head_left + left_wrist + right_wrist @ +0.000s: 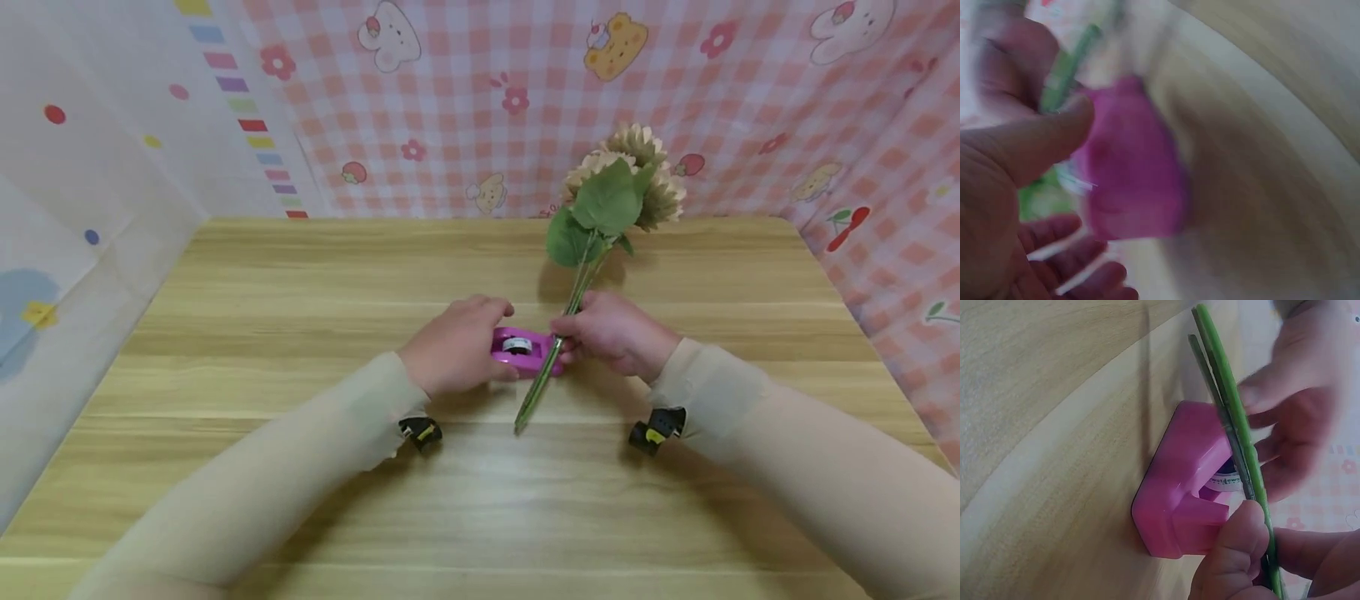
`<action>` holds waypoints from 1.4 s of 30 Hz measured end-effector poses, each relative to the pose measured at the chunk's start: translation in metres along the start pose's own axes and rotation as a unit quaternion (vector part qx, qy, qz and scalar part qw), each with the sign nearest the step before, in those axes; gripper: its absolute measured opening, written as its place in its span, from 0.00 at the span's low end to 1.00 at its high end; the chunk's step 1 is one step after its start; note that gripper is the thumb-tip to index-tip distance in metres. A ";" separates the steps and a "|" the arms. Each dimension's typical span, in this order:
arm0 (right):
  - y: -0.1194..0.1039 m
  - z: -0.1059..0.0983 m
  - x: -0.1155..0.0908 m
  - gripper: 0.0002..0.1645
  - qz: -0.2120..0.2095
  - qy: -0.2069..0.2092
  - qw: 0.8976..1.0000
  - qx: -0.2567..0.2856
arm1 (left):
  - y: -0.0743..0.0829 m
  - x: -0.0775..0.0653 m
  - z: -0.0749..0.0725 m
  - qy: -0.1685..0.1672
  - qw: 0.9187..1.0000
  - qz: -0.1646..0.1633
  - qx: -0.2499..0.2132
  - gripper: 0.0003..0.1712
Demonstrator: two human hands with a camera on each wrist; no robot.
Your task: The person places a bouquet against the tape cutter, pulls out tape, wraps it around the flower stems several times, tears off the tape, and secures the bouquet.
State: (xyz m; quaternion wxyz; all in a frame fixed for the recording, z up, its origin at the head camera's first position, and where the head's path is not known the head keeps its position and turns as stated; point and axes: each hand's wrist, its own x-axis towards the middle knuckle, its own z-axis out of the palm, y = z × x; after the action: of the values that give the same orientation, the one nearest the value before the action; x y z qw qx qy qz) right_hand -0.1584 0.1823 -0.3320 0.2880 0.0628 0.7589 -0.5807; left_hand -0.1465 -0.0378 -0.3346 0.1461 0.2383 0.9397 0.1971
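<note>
A pink tape dispenser [522, 351] with a roll of tape [517, 344] stands on the wooden table. My left hand [459, 346] is at its left end, thumb and fingers spread apart on either side; contact is unclear because the left wrist view is blurred. With thumb and fingers, my right hand [611, 333] pinches a bunch of artificial flowers [626, 179] by the green stems [1241, 437]. The stems slant across the dispenser's right end, blooms and leaves pointing away toward the back. Both hands also appear in the right wrist view.
The table [300, 283] has a light wood grain. Behind it hangs a pink checked cloth [450, 83] with cartoon prints, which continues on the right. A white dotted cloth [90, 167] covers the left side.
</note>
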 end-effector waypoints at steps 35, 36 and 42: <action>-0.005 -0.002 -0.001 0.17 0.007 -0.036 0.999 0.040 | -0.010 0.014 0.008 -0.048 0.998 0.013 0.027 0.37; -0.005 -0.002 0.000 0.18 0.007 -0.037 0.998 0.042 | -0.010 0.014 0.008 -0.047 0.998 0.012 0.027 0.37; -0.004 -0.002 0.000 0.17 0.009 -0.028 0.999 0.046 | -0.010 0.015 0.008 -0.049 0.998 0.010 0.027 0.36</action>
State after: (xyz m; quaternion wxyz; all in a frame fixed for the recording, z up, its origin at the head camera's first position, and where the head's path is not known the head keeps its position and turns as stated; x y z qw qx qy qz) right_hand -0.1611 0.1825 -0.3287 0.3113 0.0659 0.7224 -0.6139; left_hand -0.1599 -0.0364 -0.3486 0.1839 0.2612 0.9338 0.1612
